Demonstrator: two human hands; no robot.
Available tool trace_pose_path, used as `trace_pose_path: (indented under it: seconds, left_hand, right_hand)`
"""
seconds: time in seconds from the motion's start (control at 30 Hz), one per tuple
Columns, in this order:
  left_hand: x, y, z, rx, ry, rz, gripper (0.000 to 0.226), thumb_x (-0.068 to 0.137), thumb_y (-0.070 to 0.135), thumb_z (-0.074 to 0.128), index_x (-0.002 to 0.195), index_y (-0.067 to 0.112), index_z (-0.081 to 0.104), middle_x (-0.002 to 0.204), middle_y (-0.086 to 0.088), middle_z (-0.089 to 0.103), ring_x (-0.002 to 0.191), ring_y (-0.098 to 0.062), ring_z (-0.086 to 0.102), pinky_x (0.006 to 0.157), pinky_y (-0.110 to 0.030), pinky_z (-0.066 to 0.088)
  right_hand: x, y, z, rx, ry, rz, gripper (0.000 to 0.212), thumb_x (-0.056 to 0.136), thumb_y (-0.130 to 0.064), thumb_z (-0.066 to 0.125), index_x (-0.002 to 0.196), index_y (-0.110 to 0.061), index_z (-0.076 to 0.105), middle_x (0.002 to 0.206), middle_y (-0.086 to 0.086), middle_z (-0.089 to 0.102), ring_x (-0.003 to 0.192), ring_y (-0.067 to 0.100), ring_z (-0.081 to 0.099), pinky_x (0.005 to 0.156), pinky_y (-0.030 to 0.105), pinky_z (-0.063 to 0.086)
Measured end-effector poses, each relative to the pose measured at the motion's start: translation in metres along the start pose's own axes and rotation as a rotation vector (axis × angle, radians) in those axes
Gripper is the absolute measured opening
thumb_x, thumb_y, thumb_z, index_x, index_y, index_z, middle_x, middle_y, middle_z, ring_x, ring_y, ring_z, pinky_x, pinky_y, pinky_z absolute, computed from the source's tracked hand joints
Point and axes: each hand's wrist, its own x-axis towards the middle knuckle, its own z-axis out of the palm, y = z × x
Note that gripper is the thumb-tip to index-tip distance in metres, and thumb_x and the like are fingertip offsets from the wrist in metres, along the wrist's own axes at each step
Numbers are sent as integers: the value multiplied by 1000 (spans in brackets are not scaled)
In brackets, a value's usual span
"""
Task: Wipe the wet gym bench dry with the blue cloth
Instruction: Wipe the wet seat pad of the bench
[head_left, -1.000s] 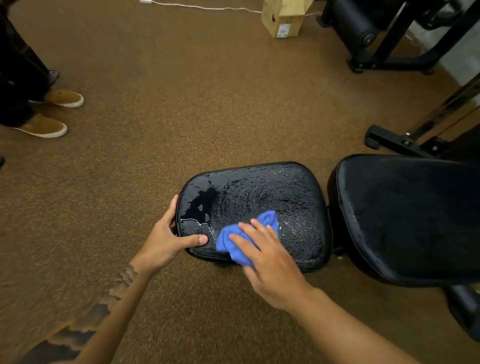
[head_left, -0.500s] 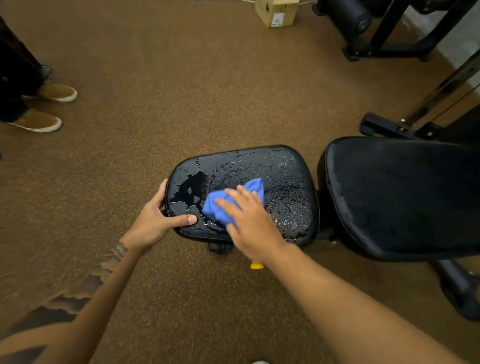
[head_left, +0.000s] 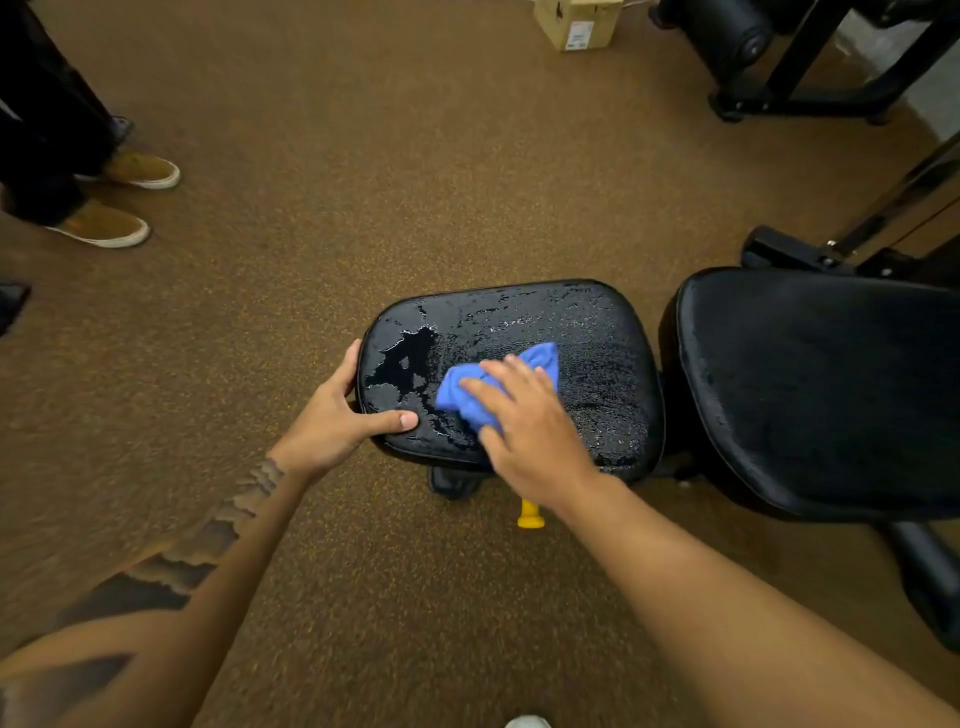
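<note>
The person's right hand lay flat on the crumpled blue cloth, its fingers loosely spread and pressing the fabric down rather than pinching it. The cloth sat on the near-centre of the black padded vinyl seat pad of the gym bench, with one corner poking out past the fingertips toward the far right. The left hand braced the pad's left edge: its thumb lay across the top surface near the front left corner while the other fingers wrapped round the side, so it was clamped on the pad and touched no cloth.

Water still beaded over most of the pad. The heaviest film and pooled patches lay to the left of the cloth, between it and the left thumb, and a band of droplets ran along the far edge and down the right side. The pad's long axis ran left to right across the view, so the wet areas lay on both sides of the wiping hand, which was the nearer hand to all of them. The larger black backrest pad just beside it on the right looked lightly speckled with droplets too.

Judging from this, the drying was at an early stage, and sideways strokes along that long axis seemed the fitting next move.
</note>
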Motion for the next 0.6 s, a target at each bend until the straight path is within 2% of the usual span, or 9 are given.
trace_pose_path:
  seconds: [0.07, 0.13, 0.2, 0.27, 0.37, 0.43, 0.5, 0.6]
  left_hand:
    - [0, 2, 2, -4, 2, 8, 116, 59, 17, 89, 152, 25, 21, 135, 13, 55, 119, 7, 51, 92, -7, 42]
    - [-1, 4, 4, -31, -6, 15, 114, 63, 9, 86, 153, 21, 18, 130, 25, 49, 107, 21, 50, 82, 0, 39]
    - [0, 5, 4, -58, 2, 10, 112, 66, 3, 84, 153, 17, 14, 121, 37, 38, 95, 33, 45, 75, 5, 35]
    - [-2, 8, 6, -64, 13, 0, 110, 68, 1, 82, 153, 16, 13, 115, 40, 30, 88, 38, 40, 71, 8, 32]
    - [-2, 7, 5, -70, -3, -2, 114, 65, 6, 85, 153, 17, 13, 125, 36, 35, 93, 35, 42, 74, 6, 34]
    - [-2, 7, 4, -75, -11, 5, 116, 64, 8, 85, 153, 18, 13, 127, 34, 38, 97, 32, 45, 75, 5, 36]
    - [-2, 6, 4, -87, -8, 7, 112, 66, 2, 83, 153, 17, 15, 121, 35, 39, 96, 31, 47, 74, 4, 37]
    - [-1, 5, 5, -81, -15, 21, 112, 64, 1, 84, 153, 18, 17, 127, 27, 47, 105, 21, 52, 80, 0, 40]
  right_hand:
    - [-32, 1, -6, 28, -84, -129, 51, 84, -28, 41, 133, -19, 52, 143, 6, 45, 137, 28, 31, 116, 46, 17]
    - [-58, 23, -20, 39, -105, -180, 49, 83, -23, 46, 132, -19, 54, 143, 3, 46, 137, 24, 32, 116, 42, 19]
    - [-62, 52, -36, 47, -90, -137, 48, 83, -22, 48, 130, -18, 55, 141, 4, 48, 135, 25, 36, 114, 42, 23]
    - [-39, 77, -43, 42, -44, -6, 46, 85, -23, 47, 129, -15, 57, 138, 8, 50, 132, 29, 40, 113, 42, 24]
    - [27, 89, -42, 14, 62, 191, 50, 83, -24, 46, 130, -12, 56, 140, 14, 48, 132, 36, 38, 114, 45, 22]
    - [70, 76, -31, -11, 88, 220, 52, 84, -27, 45, 133, -12, 53, 142, 15, 45, 134, 37, 35, 112, 48, 21]
    - [93, 52, -16, -13, 37, 145, 49, 87, -24, 49, 135, -12, 50, 145, 15, 42, 137, 36, 31, 114, 50, 19]
    - [67, 23, -4, 18, -82, -108, 50, 86, -20, 48, 136, -15, 50, 146, 11, 42, 139, 33, 29, 117, 50, 16]
